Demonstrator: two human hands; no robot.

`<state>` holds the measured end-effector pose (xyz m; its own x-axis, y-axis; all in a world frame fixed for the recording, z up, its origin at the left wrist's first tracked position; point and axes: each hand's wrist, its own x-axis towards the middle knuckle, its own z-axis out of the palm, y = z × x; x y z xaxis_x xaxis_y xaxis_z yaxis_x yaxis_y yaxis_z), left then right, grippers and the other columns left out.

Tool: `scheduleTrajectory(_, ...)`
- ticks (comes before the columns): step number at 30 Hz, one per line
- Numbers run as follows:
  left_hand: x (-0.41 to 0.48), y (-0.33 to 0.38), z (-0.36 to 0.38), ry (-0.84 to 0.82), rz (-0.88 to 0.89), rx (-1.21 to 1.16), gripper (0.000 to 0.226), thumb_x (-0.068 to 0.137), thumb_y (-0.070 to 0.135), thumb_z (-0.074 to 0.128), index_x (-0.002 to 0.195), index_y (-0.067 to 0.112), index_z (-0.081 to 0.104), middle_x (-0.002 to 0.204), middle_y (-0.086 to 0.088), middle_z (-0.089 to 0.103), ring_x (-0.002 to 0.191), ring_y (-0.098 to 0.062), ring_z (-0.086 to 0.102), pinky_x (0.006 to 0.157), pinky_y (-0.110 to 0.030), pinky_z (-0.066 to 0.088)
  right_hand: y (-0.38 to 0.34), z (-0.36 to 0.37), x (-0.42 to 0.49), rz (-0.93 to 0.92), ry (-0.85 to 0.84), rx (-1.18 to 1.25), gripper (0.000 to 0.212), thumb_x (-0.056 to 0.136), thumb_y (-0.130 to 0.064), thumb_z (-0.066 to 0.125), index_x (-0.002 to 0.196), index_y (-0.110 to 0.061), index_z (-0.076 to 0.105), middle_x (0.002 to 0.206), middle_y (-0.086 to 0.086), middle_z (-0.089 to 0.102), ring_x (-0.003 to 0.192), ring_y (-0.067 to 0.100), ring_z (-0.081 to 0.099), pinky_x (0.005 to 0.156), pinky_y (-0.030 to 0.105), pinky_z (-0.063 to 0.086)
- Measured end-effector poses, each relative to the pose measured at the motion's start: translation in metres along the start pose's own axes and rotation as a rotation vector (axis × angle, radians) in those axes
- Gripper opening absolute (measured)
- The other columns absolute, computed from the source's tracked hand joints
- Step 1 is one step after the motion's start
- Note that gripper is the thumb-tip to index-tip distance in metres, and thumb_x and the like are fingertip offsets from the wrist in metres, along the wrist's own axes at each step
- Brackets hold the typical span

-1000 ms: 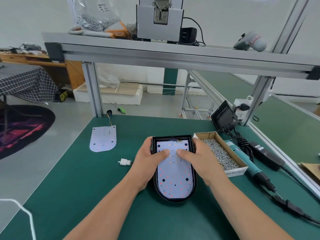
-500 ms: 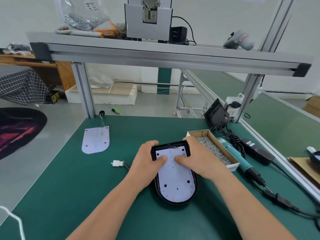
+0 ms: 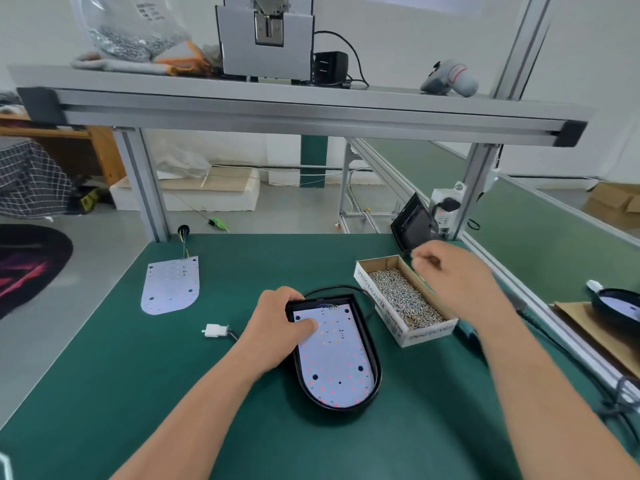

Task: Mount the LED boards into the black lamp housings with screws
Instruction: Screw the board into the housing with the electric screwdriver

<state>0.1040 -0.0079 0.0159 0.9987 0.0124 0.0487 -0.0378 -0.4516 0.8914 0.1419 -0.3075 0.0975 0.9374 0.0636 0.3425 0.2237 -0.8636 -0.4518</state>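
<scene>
A black lamp housing (image 3: 378,370) lies on the green mat with a white LED board (image 3: 336,358) seated inside it. My left hand (image 3: 277,323) grips the housing's far left corner, and its thumb presses on the board. My right hand (image 3: 450,278) hovers with curled fingers over the far right edge of the cardboard screw box (image 3: 379,308), which is full of small silver screws. The hand is blurred, and nothing shows between its fingers. A second loose LED board (image 3: 171,285) with wires lies at the far left of the mat.
A white connector (image 3: 214,330) on a black cable lies left of the housing. Another housing (image 3: 616,303) with a board sits on cardboard at the right edge. A teal screwdriver (image 3: 467,336) lies mostly hidden under my right forearm. Aluminium posts (image 3: 145,188) carry a shelf overhead.
My right hand has left the LED board and moved up and right to the far end of the screw box. My left hand stays on the housing.
</scene>
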Motion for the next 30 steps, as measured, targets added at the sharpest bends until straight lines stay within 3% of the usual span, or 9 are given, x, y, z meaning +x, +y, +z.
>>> scheduleTrajectory(2,-0.001,0.001,-0.001,-0.004,0.01,-0.021,0.024,0.085,0.014,0.081,0.104,0.022,0.067,0.096,-0.007,0.073,0.083,-0.023,0.072,0.07,-0.035,0.059,0.035,-0.01,0.0,0.065,-0.084,-0.22,0.019,0.1,-0.026,0.048,0.089,-0.034,0.06,0.097,-0.007,0.065,0.081,0.013,0.062,0.072,0.036,0.051)
scheduleTrajectory(4,-0.003,0.001,-0.001,-0.004,0.01,-0.052,0.031,0.087,0.014,0.081,0.111,0.026,0.066,0.109,0.001,0.065,0.086,-0.006,0.07,0.065,-0.016,0.055,0.068,-0.012,-0.007,0.173,-0.209,-0.351,0.019,0.097,-0.019,0.045,0.088,-0.031,0.058,0.102,0.004,0.062,0.084,0.023,0.063,0.072,0.038,0.049)
scheduleTrajectory(6,-0.003,0.001,0.0,0.002,0.014,-0.068,0.036,0.089,0.016,0.081,0.119,0.028,0.064,0.119,0.007,0.057,0.09,0.008,0.065,0.067,-0.006,0.05,0.093,-0.009,-0.018,0.242,-0.276,-0.364,0.021,0.099,-0.02,0.048,0.111,-0.022,0.065,0.116,0.006,0.063,0.097,0.026,0.063,0.088,0.041,0.052)
scheduleTrajectory(10,-0.005,0.002,0.001,0.043,0.036,-0.1,0.032,0.091,0.015,0.08,0.107,0.038,0.065,0.109,0.021,0.064,0.092,0.012,0.064,0.073,-0.009,0.047,0.11,-0.008,-0.034,0.301,-0.355,-0.151,0.038,0.1,-0.029,0.056,0.138,-0.028,0.063,0.133,-0.012,0.064,0.12,0.017,0.061,0.106,0.035,0.046)
scheduleTrajectory(15,-0.004,0.0,0.002,0.117,0.06,-0.036,0.033,0.094,0.021,0.078,0.122,0.032,0.066,0.124,0.018,0.057,0.106,0.022,0.053,0.084,-0.006,0.039,0.103,-0.011,-0.037,0.209,-0.452,-0.181,0.036,0.068,-0.059,0.062,0.097,-0.04,0.053,0.094,-0.015,0.063,0.082,0.003,0.062,0.07,0.03,0.047)
scheduleTrajectory(19,-0.003,0.001,0.002,0.156,0.102,0.011,0.032,0.094,0.026,0.077,0.124,0.033,0.066,0.126,0.019,0.058,0.118,0.013,0.053,0.092,-0.011,0.041,0.1,-0.008,-0.035,0.26,-0.373,-0.17,0.037,0.073,-0.049,0.065,0.107,-0.035,0.058,0.098,-0.008,0.07,0.085,0.012,0.068,0.074,0.036,0.055)
scheduleTrajectory(21,-0.005,0.005,0.002,0.177,0.126,0.047,0.031,0.094,0.027,0.076,0.123,0.034,0.066,0.127,0.021,0.057,0.125,0.001,0.053,0.104,-0.024,0.044,0.1,-0.009,-0.034,0.355,-0.337,-0.001,0.045,0.078,-0.038,0.069,0.121,-0.027,0.061,0.103,0.003,0.073,0.087,0.022,0.072,0.077,0.039,0.06)
scheduleTrajectory(26,-0.012,0.026,-0.001,0.23,0.254,0.189,0.028,0.096,0.031,0.072,0.122,0.038,0.063,0.125,0.024,0.056,0.127,-0.006,0.049,0.109,-0.032,0.039,0.1,-0.01,-0.033,0.469,-0.278,0.571,0.049,0.065,-0.026,0.063,0.108,-0.003,0.07,0.061,0.004,0.056,0.053,0.018,0.056,0.045,0.026,0.041)
scheduleTrajectory(30,-0.018,0.042,0.009,0.187,0.318,0.25,0.022,0.098,0.029,0.069,0.119,0.033,0.068,0.115,0.027,0.062,0.118,0.003,0.053,0.1,-0.03,0.047,0.096,-0.011,-0.034,0.443,-0.186,0.993,0.035,0.077,-0.029,0.074,0.098,-0.001,0.068,0.078,0.012,0.061,0.055,0.02,0.054,0.042,0.027,0.041)
